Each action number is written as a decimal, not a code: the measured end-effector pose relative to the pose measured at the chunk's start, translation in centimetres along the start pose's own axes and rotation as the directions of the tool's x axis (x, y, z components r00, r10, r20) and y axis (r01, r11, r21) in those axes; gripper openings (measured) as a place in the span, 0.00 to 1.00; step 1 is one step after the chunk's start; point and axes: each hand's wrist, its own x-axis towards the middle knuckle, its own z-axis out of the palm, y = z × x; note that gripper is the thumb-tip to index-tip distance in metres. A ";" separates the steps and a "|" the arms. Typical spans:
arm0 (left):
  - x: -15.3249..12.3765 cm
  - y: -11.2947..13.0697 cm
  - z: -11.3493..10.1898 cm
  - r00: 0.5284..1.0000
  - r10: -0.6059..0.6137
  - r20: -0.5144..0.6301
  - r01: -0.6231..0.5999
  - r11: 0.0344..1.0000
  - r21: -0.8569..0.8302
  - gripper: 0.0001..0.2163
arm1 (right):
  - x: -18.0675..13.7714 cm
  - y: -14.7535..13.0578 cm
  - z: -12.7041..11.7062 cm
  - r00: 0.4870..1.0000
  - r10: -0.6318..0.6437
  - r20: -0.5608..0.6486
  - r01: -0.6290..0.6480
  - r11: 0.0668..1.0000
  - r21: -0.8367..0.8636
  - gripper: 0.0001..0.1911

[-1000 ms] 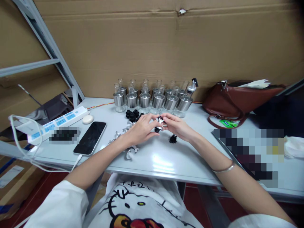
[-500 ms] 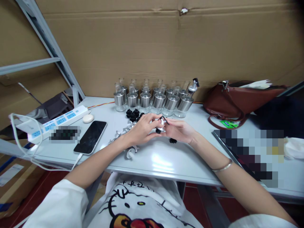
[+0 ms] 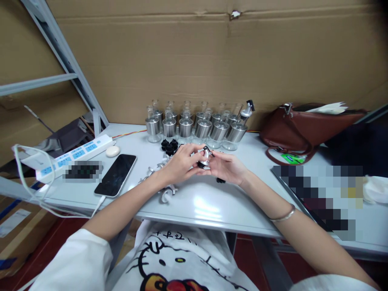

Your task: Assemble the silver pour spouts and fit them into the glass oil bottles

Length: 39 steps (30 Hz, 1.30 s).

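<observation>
Between my two hands, above the middle of the table, is a silver and black bottle pourer. My left hand is closed on it from the left, thumb and fingers around its body. From the right, the fingertips of my right hand pinch its black lever side. Silver spout parts lie beneath and beside my left forearm. Black ribbed stoppers cluster just beyond my left hand, and a few more show under my right hand.
Glass bottles with metal sleeves stand in two rows at the back; the rightmost carries a fitted pourer. Left are a phone, a power strip and a white round case. A brown handbag sits at right.
The pourer has tilted slightly between my hands, and my right fingers have shifted a little on it. Everything else on the table stays in place.
</observation>
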 end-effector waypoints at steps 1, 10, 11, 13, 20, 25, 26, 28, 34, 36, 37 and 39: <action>0.0 0.0 0.0 1.000 0.009 -0.006 -0.009 1.000 0.012 0.08 | 0.0 0.0 0.1 1.000 0.002 0.002 -0.002 1.000 -0.016 0.11; 0.1 0.0 0.0 0.998 0.021 0.051 -0.024 0.997 0.068 0.10 | 0.1 -0.1 0.3 0.999 -0.036 -0.003 0.035 0.995 -0.090 0.15; 0.1 0.0 0.0 0.998 0.020 0.053 -0.024 0.997 0.069 0.10 | 0.1 -0.1 0.3 0.999 -0.040 -0.006 0.039 0.997 -0.071 0.14; 0.1 -0.1 0.1 0.998 0.017 0.055 -0.021 0.997 0.069 0.10 | 0.2 0.0 0.3 0.999 -0.039 -0.005 0.039 0.999 -0.027 0.14; 0.1 0.0 -0.2 0.993 -0.038 0.116 0.028 0.996 0.083 0.08 | 0.4 0.5 -0.1 0.999 -0.020 -0.047 0.025 0.993 0.117 0.09; 0.3 0.2 -0.5 0.982 -0.108 0.158 0.101 0.993 0.056 0.09 | 0.5 0.6 -0.2 0.998 -0.030 -0.059 0.036 0.994 0.100 0.11; 0.3 0.3 -0.6 0.979 -0.123 0.161 0.117 0.992 0.048 0.09 | 0.5 0.6 -0.1 0.998 -0.027 -0.049 0.032 0.995 0.091 0.11; 0.4 0.3 -0.5 0.973 -0.150 0.174 0.147 0.989 0.033 0.10 | 0.5 0.7 -0.1 0.999 -0.030 -0.040 0.034 0.996 0.085 0.11; 0.4 0.4 -0.4 0.972 -0.167 0.163 0.179 0.982 -0.060 0.13 | 0.4 0.7 0.2 1.000 0.001 -0.017 0.001 0.996 0.089 0.12; 0.4 0.5 -0.4 0.979 -0.162 0.127 0.178 0.976 -0.124 0.10 | 0.3 0.5 0.2 0.999 0.034 -0.021 -0.032 0.996 0.085 0.13; 0.4 0.5 -0.4 0.981 -0.164 0.107 0.180 0.971 -0.160 0.09 | 0.2 0.4 0.2 0.999 0.044 -0.029 -0.042 0.995 0.089 0.13; 0.5 0.6 -0.4 0.980 -0.188 0.059 0.197 0.954 -0.228 0.08 | 0.1 0.1 0.2 0.998 0.051 -0.048 -0.047 0.995 0.091 0.13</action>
